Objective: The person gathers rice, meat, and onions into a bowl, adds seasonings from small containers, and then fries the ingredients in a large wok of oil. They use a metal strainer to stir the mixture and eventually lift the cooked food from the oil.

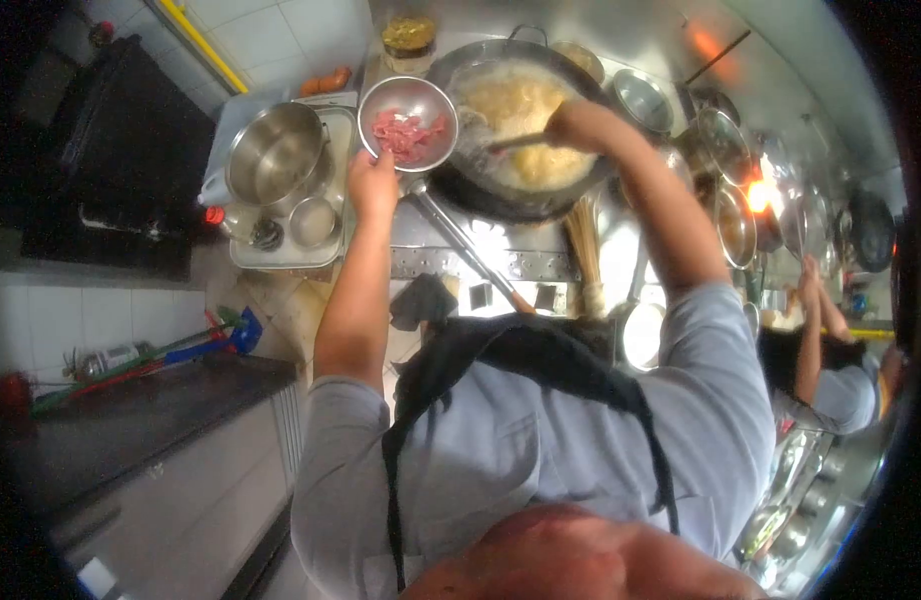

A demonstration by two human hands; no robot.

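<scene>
My left hand (373, 185) grips the near rim of a metal bowl (408, 93), its thumb over the edge. Slices of raw red meat (406, 136) lie in the bowl, which is tilted toward me beside a large dark wok (471, 192). Over the wok, my right hand (581, 126) is closed on the brown handle of a utensil (521, 144). That handle points left across pale, foamy, bubbling liquid (516, 95); steam and foam hide the far end, so I cannot tell the utensil's kind. A long-handled ladle (466, 238) rests in front of the wok.
On a tray (331, 255) at left stand a steel pot (276, 155), a small metal cup (313, 222) and a red-capped bottle (229, 222). A bamboo brush (585, 255) stands near the wok. Flames burn (759, 196) at right, where a co-worker (831, 375) stands.
</scene>
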